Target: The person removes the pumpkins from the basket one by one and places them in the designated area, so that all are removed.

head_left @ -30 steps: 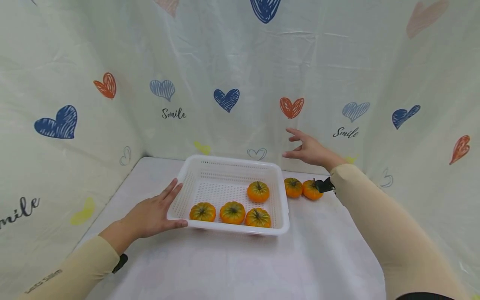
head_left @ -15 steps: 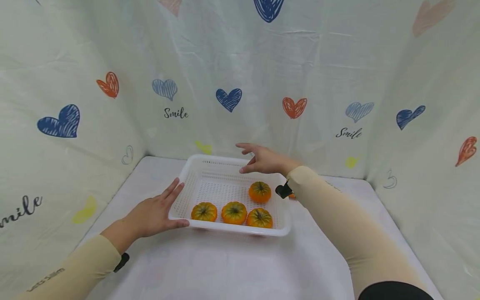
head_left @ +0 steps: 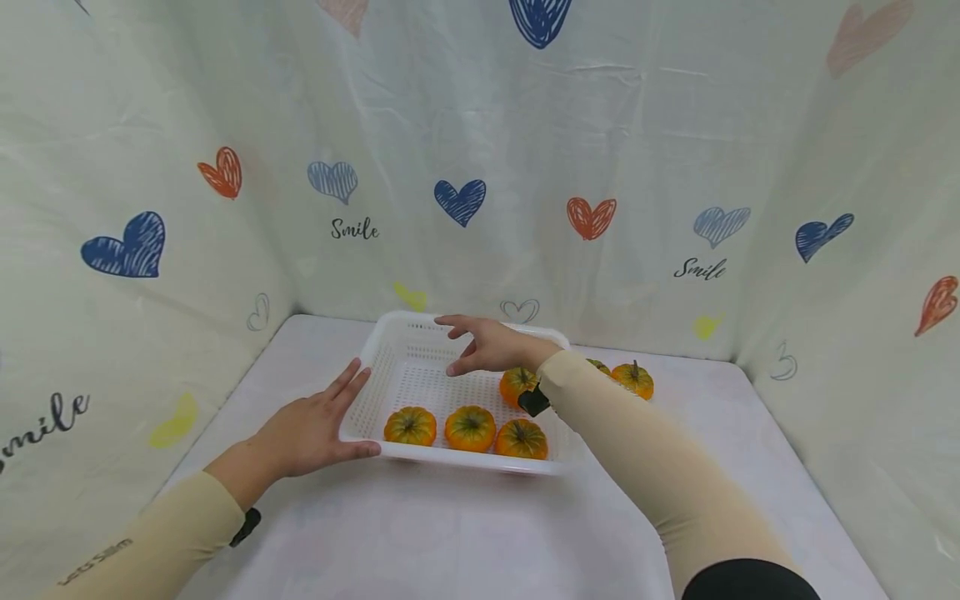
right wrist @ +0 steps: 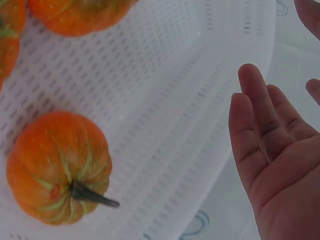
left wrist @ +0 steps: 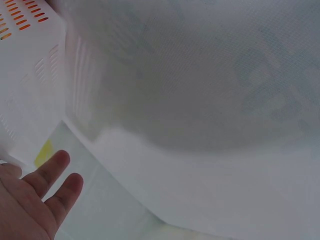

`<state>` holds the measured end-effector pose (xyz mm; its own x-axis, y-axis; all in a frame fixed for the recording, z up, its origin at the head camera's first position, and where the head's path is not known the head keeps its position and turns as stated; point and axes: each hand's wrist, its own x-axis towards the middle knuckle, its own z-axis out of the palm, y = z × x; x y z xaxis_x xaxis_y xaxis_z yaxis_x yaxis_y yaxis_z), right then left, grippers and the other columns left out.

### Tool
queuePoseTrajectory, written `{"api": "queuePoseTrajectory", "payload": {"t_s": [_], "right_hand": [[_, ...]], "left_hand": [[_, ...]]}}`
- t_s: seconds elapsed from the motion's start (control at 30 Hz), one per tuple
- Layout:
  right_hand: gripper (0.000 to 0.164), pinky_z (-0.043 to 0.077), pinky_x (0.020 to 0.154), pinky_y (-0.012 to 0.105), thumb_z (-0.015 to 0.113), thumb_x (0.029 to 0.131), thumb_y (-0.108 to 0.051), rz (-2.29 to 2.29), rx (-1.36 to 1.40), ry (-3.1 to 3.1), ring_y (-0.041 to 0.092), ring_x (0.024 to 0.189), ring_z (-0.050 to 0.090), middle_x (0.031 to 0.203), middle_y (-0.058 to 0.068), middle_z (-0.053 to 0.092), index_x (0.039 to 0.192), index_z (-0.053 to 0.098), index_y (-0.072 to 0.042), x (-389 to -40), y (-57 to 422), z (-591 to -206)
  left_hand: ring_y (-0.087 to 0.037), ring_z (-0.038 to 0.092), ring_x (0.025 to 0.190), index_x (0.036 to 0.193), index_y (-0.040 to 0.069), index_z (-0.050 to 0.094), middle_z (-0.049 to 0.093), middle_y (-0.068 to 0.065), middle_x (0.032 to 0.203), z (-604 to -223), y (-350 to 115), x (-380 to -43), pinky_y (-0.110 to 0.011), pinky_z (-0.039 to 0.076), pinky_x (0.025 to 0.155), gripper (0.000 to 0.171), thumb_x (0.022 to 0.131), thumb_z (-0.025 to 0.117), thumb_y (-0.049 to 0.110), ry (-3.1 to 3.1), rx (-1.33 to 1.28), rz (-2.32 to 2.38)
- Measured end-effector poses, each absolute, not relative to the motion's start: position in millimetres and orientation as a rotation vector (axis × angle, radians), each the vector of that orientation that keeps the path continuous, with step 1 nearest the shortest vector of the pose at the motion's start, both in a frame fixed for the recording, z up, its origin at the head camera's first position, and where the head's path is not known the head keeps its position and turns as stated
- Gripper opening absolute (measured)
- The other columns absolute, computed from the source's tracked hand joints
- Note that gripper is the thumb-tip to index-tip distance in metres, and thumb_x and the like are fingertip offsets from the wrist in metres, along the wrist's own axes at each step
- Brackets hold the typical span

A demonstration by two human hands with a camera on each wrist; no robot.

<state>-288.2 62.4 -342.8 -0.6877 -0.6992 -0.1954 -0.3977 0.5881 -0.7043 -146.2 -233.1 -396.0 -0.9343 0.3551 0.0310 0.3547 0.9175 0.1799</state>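
Firstly, edges: the worktop (head_left: 450, 533) ends at the hanging backdrop (head_left: 645, 125) on its left, rear and right sides, and the white basket (head_left: 457, 460) sits near the rear edge. Plain cloth stretches between the basket's front rim and me, and more runs off to the right. Within the basket, open floor lies at the left and rear.

Materials: the basket appears to be moulded plastic, rectangular, with rounded corners, a smooth rim and rows of slots through walls and floor. The worktop covering is pale and softly creased; the backdrop carries printed hearts and "Smile" lettering. Each pumpkin is squat, ribbed and orange with green streaks on top; one seen close by the right wrist camera has a dark, curved stem.

Positions: three front pumpkins (head_left: 470, 429) line the near wall inside the basket, with a rear pumpkin (head_left: 516, 386) behind them, partly hidden by my wrist strap (head_left: 534, 402). Two outer pumpkins (head_left: 633, 380) stand on the worktop beyond the right wall, one largely behind my sleeve (head_left: 630, 450).

Hands: my right hand (head_left: 495, 343) extends over the basket, fingers loosely straight, holding nothing, just beside the rear pumpkin. My left hand (head_left: 311, 429) is spread wide at the left wall, thumb along the front corner.
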Motion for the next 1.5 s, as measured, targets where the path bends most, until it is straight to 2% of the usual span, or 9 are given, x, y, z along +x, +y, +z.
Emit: {"api": "queuePoseTrajectory", "payload": {"t_s": [0.47, 0.77, 1.0, 1.23, 1.5], "right_hand": [[0.081, 0.052, 0.09, 0.034, 0.08, 0.086, -0.029, -0.744, -0.907, 2.271, 0.019, 0.112, 0.061, 0.145, 0.005, 0.049, 0.154, 0.037, -0.034, -275, 40, -371], [0.079, 0.055, 0.085, 0.035, 0.081, 0.085, -0.021, -0.715, -0.902, 2.155, 0.021, 0.113, 0.06, 0.148, 0.01, 0.046, 0.152, 0.041, -0.034, -269, 27, -383], [0.079, 0.05, 0.095, 0.038, 0.08, 0.087, -0.019, -0.674, -0.954, 2.086, 0.029, 0.122, 0.057, 0.148, 0.01, 0.046, 0.154, 0.039, -0.025, -266, 24, -391], [0.079, 0.047, 0.099, 0.038, 0.08, 0.086, -0.022, -0.664, -0.984, 2.061, 0.023, 0.121, 0.057, 0.146, 0.004, 0.048, 0.154, 0.04, -0.025, -265, 25, -399], [0.078, 0.046, 0.1, 0.036, 0.082, 0.084, -0.021, -0.647, -0.984, 2.055, 0.013, 0.111, 0.06, 0.142, -0.002, 0.051, 0.152, 0.044, -0.026, -266, 23, -408]], "left_hand": [[-0.044, 0.058, 0.118, 0.16, 0.009, 0.018, 0.013, -0.015, 0.165, -398, -232, -147, -0.056, 0.05, 0.091, 0.116, 0.078, 0.049, 0.086, 3.077, 0.557, 0.283], [-0.045, 0.058, 0.118, 0.16, 0.01, 0.018, 0.013, -0.016, 0.165, -399, -232, -147, -0.057, 0.05, 0.089, 0.117, 0.077, 0.047, 0.087, 3.079, 0.548, 0.278], [-0.043, 0.059, 0.116, 0.16, 0.009, 0.018, 0.015, -0.016, 0.164, -399, -234, -147, -0.055, 0.051, 0.088, 0.115, 0.079, 0.049, 0.085, 3.092, 0.58, 0.271], [-0.044, 0.059, 0.117, 0.16, 0.011, 0.017, 0.013, -0.015, 0.165, -400, -233, -148, -0.057, 0.05, 0.089, 0.115, 0.079, 0.047, 0.086, 3.081, 0.564, 0.265], [-0.044, 0.058, 0.118, 0.16, 0.01, 0.016, 0.013, -0.015, 0.165, -400, -233, -148, -0.056, 0.051, 0.089, 0.116, 0.078, 0.047, 0.087, 3.082, 0.558, 0.257]]}}
